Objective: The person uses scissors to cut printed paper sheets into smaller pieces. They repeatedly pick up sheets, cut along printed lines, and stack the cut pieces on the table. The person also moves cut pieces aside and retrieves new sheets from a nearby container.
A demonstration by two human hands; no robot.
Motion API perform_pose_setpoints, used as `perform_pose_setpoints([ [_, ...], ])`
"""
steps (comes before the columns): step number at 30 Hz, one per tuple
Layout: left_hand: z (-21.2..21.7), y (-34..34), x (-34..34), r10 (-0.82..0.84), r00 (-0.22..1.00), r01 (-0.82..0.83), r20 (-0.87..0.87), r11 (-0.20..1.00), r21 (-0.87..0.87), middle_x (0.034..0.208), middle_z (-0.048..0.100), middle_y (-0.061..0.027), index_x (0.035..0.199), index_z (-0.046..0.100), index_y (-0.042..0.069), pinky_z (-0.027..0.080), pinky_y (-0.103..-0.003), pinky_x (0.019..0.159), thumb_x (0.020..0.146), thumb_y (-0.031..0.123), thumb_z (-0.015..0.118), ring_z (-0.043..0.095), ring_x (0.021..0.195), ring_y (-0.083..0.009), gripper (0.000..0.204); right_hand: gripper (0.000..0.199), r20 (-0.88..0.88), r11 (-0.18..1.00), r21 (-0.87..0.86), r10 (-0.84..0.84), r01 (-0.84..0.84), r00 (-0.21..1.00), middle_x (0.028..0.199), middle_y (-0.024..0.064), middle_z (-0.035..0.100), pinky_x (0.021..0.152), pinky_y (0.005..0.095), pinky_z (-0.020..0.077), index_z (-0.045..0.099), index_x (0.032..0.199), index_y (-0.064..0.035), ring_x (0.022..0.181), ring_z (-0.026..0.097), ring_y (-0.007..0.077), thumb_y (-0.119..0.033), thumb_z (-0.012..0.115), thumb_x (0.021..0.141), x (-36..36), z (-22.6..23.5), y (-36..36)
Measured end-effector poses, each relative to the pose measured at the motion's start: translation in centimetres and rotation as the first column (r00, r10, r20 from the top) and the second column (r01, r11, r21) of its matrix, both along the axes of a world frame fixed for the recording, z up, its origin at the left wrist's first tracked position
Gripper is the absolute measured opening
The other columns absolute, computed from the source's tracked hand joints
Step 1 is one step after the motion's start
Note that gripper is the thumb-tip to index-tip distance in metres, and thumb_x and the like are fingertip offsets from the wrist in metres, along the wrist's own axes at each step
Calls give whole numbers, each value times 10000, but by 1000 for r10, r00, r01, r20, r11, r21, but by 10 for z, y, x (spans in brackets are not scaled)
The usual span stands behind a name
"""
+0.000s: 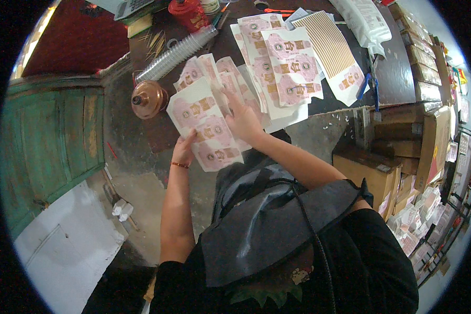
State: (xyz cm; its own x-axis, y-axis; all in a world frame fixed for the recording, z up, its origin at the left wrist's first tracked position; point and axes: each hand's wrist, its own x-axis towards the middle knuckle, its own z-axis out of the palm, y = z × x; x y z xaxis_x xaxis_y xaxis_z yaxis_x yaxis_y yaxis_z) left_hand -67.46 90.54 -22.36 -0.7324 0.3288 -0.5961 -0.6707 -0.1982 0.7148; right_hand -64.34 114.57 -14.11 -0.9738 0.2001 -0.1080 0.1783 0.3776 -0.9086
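My left hand grips a white paper sheet by its left edge. The sheet has pink and gold banknote-like prints and trimmed corners, and it is held tilted above the table's front edge. Similar printed sheets lie fanned behind and beside it. My right hand is at this sheet's right side, fingers over the sheets behind and thumb near the front sheet's edge; its grip is partly hidden. To the right, a pile of the same printed sheets rests on the dark table.
Left of the sheets stand a copper-coloured lidded pot and a stack of clear plastic cups lying on its side. A striped sheet, blue-handled scissors and a white bag are at the right. Cardboard boxes stand beyond the table's right end.
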Motion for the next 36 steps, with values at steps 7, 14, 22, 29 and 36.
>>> perform_pose_setpoints([
  [7, 93, -78, 31, -4, 959, -38, -283, 989, -142, 1060, 589, -147, 1066, 591, 36, 479, -374, 799, 892, 290, 583, 583, 948, -230, 308, 443, -152, 984, 103, 161, -147, 975, 959, 236, 600, 765, 464, 458, 445, 1248, -71, 899, 577, 404, -63, 531, 814, 36, 52, 15],
  [14, 157, -126, 58, -184, 859, 231, -478, 972, 41, 1011, 535, -159, 885, 630, 106, 426, -302, 695, 884, 208, 600, 504, 828, -198, 106, 259, 14, 993, -86, -77, 78, 997, 964, 198, 587, 771, 400, 460, 553, 1044, 9, 895, 572, 378, -97, 595, 812, 73, 8, 5],
  [22, 95, -74, 85, 156, 977, -156, -148, 988, 14, 1037, 582, -70, 1103, 525, 50, 468, -339, 762, 934, 150, 513, 568, 882, -187, 197, 281, 215, 959, 216, -228, 182, 950, 1025, 229, 504, 854, 446, 414, 527, 1004, 8, 990, 485, 393, -100, 639, 770, 49, -66, 21],
  [29, 6, -82, 71, 108, 994, -109, 12, 993, 48, 1035, 623, -82, 1132, 536, 17, 492, -404, 817, 900, 202, 580, 607, 902, -217, 300, 310, 215, 932, 343, -199, 116, 956, 1055, 222, 508, 852, 490, 414, 523, 1011, 3, 992, 497, 411, -137, 621, 752, 47, -64, 9],
  [36, 5, -24, 53, 50, 990, -64, 129, 992, 108, 1070, 603, -55, 1087, 553, 50, 463, -374, 871, 911, 185, 570, 572, 988, -185, 223, 331, 172, 926, 373, -130, 58, 977, 1090, 228, 498, 854, 474, 411, 511, 1055, -1, 1018, 491, 408, -152, 598, 773, 41, -49, 7],
])
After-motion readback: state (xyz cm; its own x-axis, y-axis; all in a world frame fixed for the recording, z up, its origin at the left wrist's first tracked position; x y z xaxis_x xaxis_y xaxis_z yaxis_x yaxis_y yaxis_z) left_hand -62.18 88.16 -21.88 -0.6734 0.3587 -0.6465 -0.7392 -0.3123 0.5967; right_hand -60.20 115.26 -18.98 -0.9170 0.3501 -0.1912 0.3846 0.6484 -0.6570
